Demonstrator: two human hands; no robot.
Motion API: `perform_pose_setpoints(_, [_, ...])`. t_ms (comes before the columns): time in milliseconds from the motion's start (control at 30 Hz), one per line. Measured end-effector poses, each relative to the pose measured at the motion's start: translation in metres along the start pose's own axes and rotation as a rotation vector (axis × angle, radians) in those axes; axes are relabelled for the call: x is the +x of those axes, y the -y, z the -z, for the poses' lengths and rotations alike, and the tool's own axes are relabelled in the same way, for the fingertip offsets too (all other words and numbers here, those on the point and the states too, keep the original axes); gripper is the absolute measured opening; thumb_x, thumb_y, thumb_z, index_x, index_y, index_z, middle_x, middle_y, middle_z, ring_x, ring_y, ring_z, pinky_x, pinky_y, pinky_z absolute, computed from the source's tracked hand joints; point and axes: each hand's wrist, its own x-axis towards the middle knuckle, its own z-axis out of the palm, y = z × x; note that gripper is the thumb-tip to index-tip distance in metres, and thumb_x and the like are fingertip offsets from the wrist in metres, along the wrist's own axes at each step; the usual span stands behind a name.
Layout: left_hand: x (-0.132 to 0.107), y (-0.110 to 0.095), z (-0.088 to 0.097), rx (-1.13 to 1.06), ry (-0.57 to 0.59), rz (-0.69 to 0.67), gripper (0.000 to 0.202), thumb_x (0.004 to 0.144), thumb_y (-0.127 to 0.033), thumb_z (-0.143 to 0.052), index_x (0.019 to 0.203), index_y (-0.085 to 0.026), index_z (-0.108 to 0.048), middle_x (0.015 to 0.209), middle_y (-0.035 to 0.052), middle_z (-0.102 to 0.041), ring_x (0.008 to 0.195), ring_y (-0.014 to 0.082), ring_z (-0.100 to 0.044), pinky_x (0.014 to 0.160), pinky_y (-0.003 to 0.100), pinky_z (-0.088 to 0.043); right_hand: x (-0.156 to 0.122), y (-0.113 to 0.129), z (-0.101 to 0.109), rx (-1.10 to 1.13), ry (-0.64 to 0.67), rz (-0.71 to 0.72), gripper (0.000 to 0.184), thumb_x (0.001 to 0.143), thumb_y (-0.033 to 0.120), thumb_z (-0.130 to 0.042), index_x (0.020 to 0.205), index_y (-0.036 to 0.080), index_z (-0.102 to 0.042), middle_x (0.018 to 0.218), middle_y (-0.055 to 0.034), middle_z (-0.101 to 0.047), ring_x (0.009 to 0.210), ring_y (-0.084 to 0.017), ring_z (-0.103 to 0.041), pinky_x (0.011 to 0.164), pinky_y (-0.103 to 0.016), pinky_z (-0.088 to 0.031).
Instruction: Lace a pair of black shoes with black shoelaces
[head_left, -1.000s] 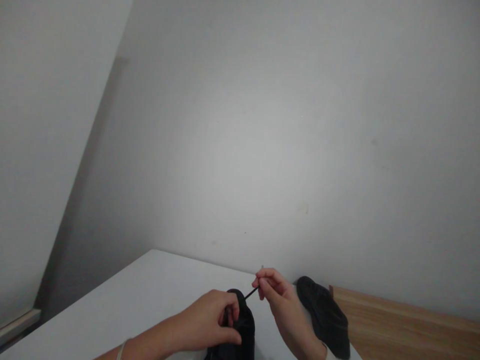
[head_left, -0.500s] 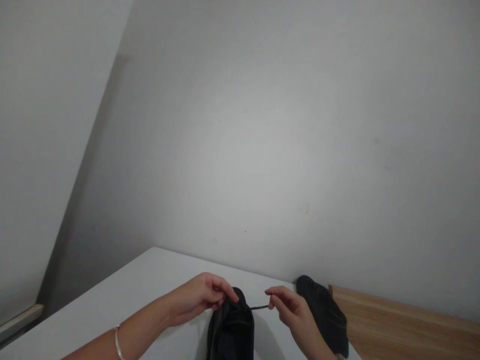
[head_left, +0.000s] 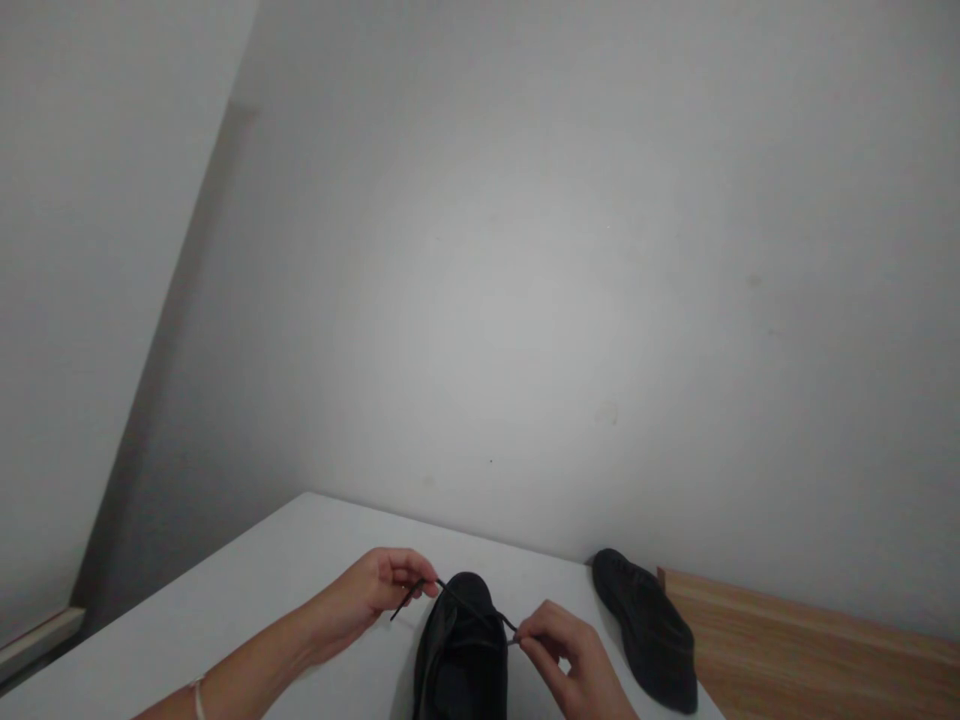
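A black shoe [head_left: 469, 655] stands on the white table at the bottom centre, its toe pointing away from me and its opening towards me. On its left, my left hand [head_left: 401, 580] pinches a black shoelace [head_left: 454, 596], whose loose end hangs down below the fingers. My right hand [head_left: 559, 645], close to the shoe's right side, has thumb and forefinger closed on the lace on that side. The lace runs across the top of the shoe between the two hands. The lower edge of the picture cuts off the heel.
Another black shoe [head_left: 646, 630] lies near the table's right edge, against the wall side. Beyond that edge is a wooden board [head_left: 810, 640]. A pale wall [head_left: 525, 300] rises behind the white table [head_left: 315, 530].
My left hand has drawn away to the left from the shoe's top, with lace now showing in its fingers. My right hand has moved slightly left and down, closer to the shoe.
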Motion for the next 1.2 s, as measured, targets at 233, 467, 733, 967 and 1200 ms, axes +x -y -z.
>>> perform_pose_setpoints(233, [-0.003, -0.010, -0.006, 0.318, -0.091, -0.131, 0.032, 0.075, -0.045, -0.064, 0.084, -0.015, -0.070, 0.083, 0.0045, -0.070, 0.086, 0.0206, -0.058, 0.082, 0.031, -0.038, 0.001, -0.006, -0.012, 0.011, -0.062, -0.062, 0.031, 0.088, 0.042, -0.048, 0.075, 0.018, -0.064, 0.070, -0.0043, -0.061, 0.062, -0.016, -0.053, 0.057, -0.026, -0.040])
perform_pose_setpoints(467, [-0.004, -0.007, -0.007, 0.118, -0.141, -0.185, 0.036, 0.082, -0.045, -0.059, 0.098, -0.015, -0.067, 0.091, 0.0071, -0.068, 0.081, 0.0172, -0.054, 0.075, 0.029, -0.038, 0.003, -0.007, -0.022, 0.042, -0.061, 0.022, 0.030, 0.088, 0.041, -0.048, 0.075, 0.019, -0.063, 0.073, -0.0044, -0.057, 0.062, -0.015, -0.053, 0.055, -0.025, -0.041])
perform_pose_setpoints(733, [-0.016, -0.011, -0.002, 0.796, -0.093, -0.381, 0.021, 0.084, -0.039, -0.060, 0.079, -0.020, -0.068, 0.081, 0.0032, -0.065, 0.084, 0.0186, -0.053, 0.079, 0.031, -0.035, 0.003, -0.010, -0.032, -0.008, -0.223, 0.090, 0.027, 0.086, 0.038, -0.051, 0.075, 0.020, -0.067, 0.079, -0.0048, -0.051, 0.056, -0.012, -0.050, 0.051, -0.025, -0.043])
perform_pose_setpoints(967, [-0.019, -0.001, -0.009, 1.136, -0.030, -0.547, 0.014, 0.088, -0.031, -0.055, 0.086, -0.023, -0.066, 0.083, 0.0029, -0.067, 0.088, 0.0201, -0.049, 0.079, 0.034, -0.028, 0.003, -0.007, -0.033, 0.035, -0.202, 0.066, 0.029, 0.087, 0.040, -0.049, 0.075, 0.019, -0.065, 0.078, -0.0040, -0.050, 0.061, -0.014, -0.052, 0.056, -0.026, -0.044])
perform_pose_setpoints(1200, [-0.016, 0.003, -0.020, 1.186, -0.027, -0.509, 0.010, 0.087, -0.024, -0.056, 0.084, -0.023, -0.065, 0.083, 0.0020, -0.068, 0.089, 0.0204, -0.048, 0.079, 0.034, -0.027, 0.001, -0.012, -0.034, 0.019, -0.210, 0.069, 0.031, 0.087, 0.043, -0.048, 0.075, 0.020, -0.066, 0.076, -0.0032, -0.049, 0.059, -0.014, -0.051, 0.055, -0.026, -0.044])
